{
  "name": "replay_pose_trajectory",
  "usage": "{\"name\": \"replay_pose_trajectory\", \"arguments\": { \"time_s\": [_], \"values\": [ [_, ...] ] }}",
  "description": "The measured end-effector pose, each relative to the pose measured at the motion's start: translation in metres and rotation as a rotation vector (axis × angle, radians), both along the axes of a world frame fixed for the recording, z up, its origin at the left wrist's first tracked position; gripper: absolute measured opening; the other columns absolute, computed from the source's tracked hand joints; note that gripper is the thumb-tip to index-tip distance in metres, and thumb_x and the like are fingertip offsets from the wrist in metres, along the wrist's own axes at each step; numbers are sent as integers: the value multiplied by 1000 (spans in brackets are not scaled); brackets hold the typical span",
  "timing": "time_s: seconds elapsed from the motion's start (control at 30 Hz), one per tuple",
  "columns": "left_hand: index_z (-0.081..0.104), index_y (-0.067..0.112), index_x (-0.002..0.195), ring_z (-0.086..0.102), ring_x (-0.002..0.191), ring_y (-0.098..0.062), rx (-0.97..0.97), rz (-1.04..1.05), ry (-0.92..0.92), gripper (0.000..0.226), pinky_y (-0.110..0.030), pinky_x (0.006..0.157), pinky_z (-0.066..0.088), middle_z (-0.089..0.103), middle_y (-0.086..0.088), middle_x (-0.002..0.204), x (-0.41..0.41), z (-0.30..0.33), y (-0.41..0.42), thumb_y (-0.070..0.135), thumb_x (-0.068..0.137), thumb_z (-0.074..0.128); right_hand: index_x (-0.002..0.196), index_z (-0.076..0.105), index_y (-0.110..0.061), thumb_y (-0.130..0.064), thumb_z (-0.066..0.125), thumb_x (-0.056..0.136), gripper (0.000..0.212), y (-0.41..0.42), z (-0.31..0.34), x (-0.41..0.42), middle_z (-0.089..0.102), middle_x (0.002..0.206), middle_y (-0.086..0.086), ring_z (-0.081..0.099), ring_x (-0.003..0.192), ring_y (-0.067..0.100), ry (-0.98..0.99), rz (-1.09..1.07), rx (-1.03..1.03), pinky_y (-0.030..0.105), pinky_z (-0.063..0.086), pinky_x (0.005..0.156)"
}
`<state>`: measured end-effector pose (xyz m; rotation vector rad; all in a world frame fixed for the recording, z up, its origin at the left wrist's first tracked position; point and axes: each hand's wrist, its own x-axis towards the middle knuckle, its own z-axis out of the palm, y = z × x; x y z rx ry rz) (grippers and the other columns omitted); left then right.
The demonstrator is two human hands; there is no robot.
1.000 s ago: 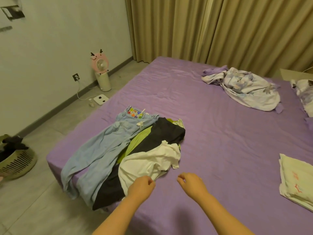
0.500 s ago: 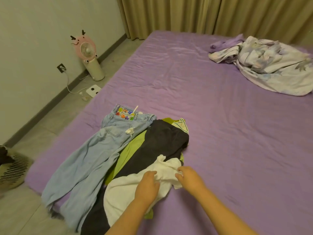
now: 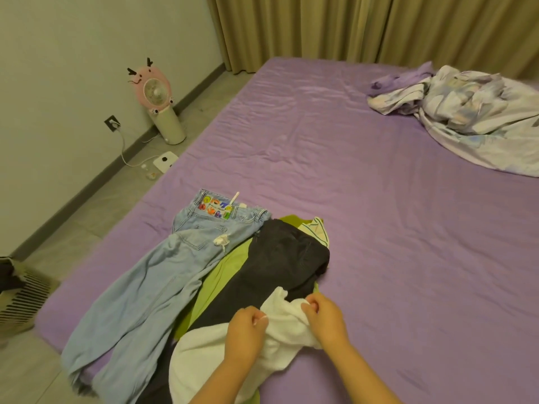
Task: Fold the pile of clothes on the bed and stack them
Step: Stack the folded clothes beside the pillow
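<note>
A pile of clothes lies at the near left of the purple bed (image 3: 379, 228). Light blue jeans (image 3: 151, 275) stretch toward the bed's corner. A green garment (image 3: 221, 275) shows under black trousers (image 3: 280, 263). On top, nearest me, lies a white shirt (image 3: 204, 354). My left hand (image 3: 248, 328) pinches the white shirt's upper edge. My right hand (image 3: 323, 319) grips the same edge a little to the right. The cloth bunches up between the two hands.
A crumpled pale quilt (image 3: 472, 118) lies at the far right of the bed. On the floor to the left stand a pink fan (image 3: 159, 103), a white scale (image 3: 164, 164) and a laundry basket (image 3: 17, 295). Curtains (image 3: 364, 27) hang behind the bed.
Both hands came forward from above the bare sheet onto the white shirt and took hold of its upper edge. The view has tilted down and nearer the pile.
</note>
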<state>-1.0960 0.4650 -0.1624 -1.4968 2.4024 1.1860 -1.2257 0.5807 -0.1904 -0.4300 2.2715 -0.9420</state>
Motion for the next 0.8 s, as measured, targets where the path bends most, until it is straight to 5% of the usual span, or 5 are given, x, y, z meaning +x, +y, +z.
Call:
{"name": "replay_pose_trajectory", "arguments": {
  "time_s": [0.17, 0.23, 0.43, 0.57, 0.8],
  "values": [
    [64, 19, 80, 60, 67, -18, 75, 85, 242, 9, -33, 71, 52, 64, 0, 68, 3, 70, -24, 16, 88, 64, 89, 59, -18, -17, 58, 92, 3, 16, 70, -20, 61, 90, 0, 56, 84, 17, 9, -237, -278, 23, 41, 68],
    [65, 15, 80, 59, 62, -20, 116, 117, 351, 8, -38, 70, 53, 62, -2, 66, 2, 101, -32, 12, 88, 64, 87, 58, -19, -16, 59, 92, 5, 24, 106, -28, 60, 85, -3, 55, 79, 13, 38, -283, -371, 22, 42, 64],
    [62, 9, 82, 54, 57, -16, 136, 32, 592, 10, -25, 57, 53, 57, -2, 68, -12, 199, -35, 12, 91, 60, 80, 56, -22, -22, 59, 92, 12, 40, 224, -37, 55, 69, -4, 48, 60, 7, 171, -290, -584, 23, 39, 55],
    [63, 7, 85, 54, 64, -20, 129, -14, 686, 14, -30, 62, 52, 58, -4, 75, -16, 255, -38, 18, 93, 59, 78, 57, -21, -22, 62, 90, 13, 59, 295, -34, 55, 68, -8, 47, 57, -3, 281, -314, -701, 10, 39, 52],
    [62, 8, 83, 59, 54, -15, 147, -24, 864, 12, -31, 62, 55, 58, -9, 74, -19, 321, -46, 13, 94, 59, 77, 59, -21, -20, 65, 89, 13, 97, 388, -20, 58, 64, -12, 50, 55, -4, 396, -349, -862, 9, 38, 50]
  ]
}}
